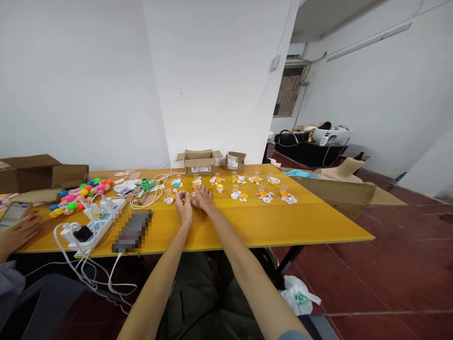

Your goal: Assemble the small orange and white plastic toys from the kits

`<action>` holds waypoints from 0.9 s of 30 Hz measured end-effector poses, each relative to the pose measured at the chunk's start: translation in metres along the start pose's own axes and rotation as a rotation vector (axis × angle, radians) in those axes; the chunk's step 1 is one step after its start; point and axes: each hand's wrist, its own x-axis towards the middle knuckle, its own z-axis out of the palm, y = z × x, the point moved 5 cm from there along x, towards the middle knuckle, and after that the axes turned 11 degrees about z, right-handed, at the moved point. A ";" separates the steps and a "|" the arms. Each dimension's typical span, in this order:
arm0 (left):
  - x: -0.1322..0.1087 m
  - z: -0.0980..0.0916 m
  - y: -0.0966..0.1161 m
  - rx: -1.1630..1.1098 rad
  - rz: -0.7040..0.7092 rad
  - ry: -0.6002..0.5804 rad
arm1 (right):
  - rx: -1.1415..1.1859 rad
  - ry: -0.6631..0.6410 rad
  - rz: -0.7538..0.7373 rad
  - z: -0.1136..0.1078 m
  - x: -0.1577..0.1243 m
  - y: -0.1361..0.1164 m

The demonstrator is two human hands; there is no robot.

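Observation:
My left hand (183,206) rests over the table among small plastic parts, its fingers loosely curved and apart, with nothing visible in them. Beside it, my right hand (202,198) reaches palm down over a small pile, its fingers spread and touching or just above an orange part (195,184). What lies beneath both hands is hidden. White round parts (170,200) sit just left of my left hand. Right of my hands stand several similar groups: a white and orange piece (220,188), an orange disc (244,196), white discs (234,195) and clear cups (284,188).
Two cardboard boxes, one open (200,163) and one smaller (235,162), stand against the wall. To the left are a power strip (106,222) with white cables, a blurred dark phone (132,231), a green circuit board (146,184) and colourful balls (85,191). Another person's hand (23,233) holds a phone.

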 end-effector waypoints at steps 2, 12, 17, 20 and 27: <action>-0.001 0.000 0.000 -0.005 0.006 0.003 | -0.021 -0.007 0.003 0.002 0.000 0.000; -0.005 0.004 -0.006 -0.002 0.027 -0.027 | -0.149 -0.006 -0.032 0.002 -0.007 0.002; -0.004 0.005 -0.009 0.007 -0.007 -0.045 | -0.140 -0.005 -0.078 -0.001 -0.011 0.003; -0.003 0.005 -0.009 0.016 -0.017 -0.060 | -0.104 -0.018 -0.104 -0.001 -0.013 0.004; -0.002 0.004 -0.008 0.037 0.026 -0.046 | -0.048 -0.040 -0.143 0.003 -0.019 0.010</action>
